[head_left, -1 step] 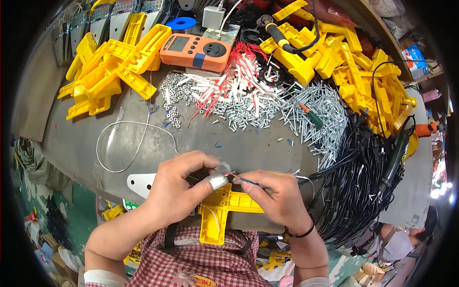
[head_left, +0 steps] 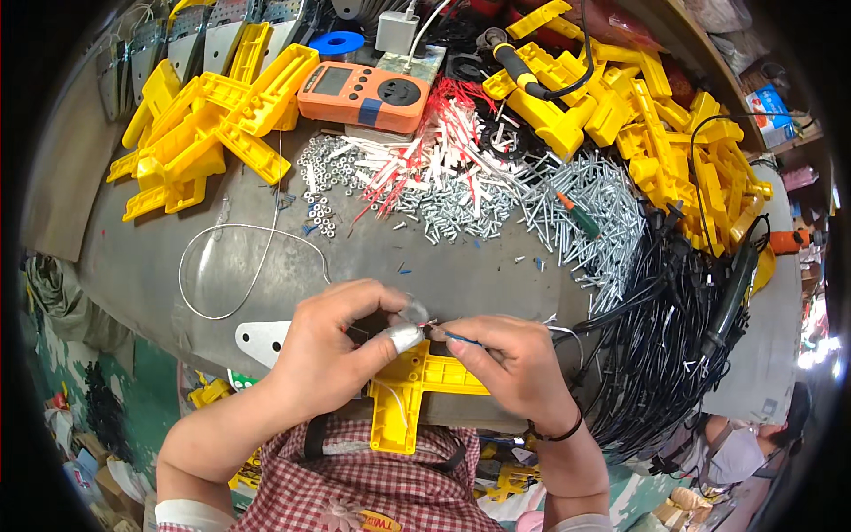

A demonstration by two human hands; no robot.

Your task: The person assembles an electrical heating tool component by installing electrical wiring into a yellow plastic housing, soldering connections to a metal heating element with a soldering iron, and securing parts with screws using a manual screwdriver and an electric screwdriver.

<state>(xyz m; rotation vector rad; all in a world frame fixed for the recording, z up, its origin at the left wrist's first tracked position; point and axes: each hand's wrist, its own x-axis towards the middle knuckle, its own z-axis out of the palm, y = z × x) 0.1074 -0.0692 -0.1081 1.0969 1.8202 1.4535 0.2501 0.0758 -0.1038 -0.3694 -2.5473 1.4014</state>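
**Fine wire work over a yellow part at the bench edge**

Both hands meet at the near edge of the bench (head_left: 496, 275), right over a yellow T-shaped plastic piece (head_left: 417, 386) that lies half under them and hangs toward the person's checked apron. The left hand (head_left: 332, 355) is curled, its taped fingertip (head_left: 403, 337) pressed against the top of the piece. The right hand (head_left: 514, 363) pinches a thin blue wire (head_left: 461, 340) between thumb and forefinger, the tip aimed at the spot under the taped finger.

From where I stand, the care lies in steadiness: the left hand should keep the piece pinned flat so it cannot rock, and the right should hold the wire close to its end so it does not bend away. Whether the end is already seated I cannot tell; the fingers hide it.

Behind lie heaps of screws (head_left: 576, 204), red-and-white leads (head_left: 443, 151), an orange meter (head_left: 363, 93), and black cables (head_left: 665, 337).
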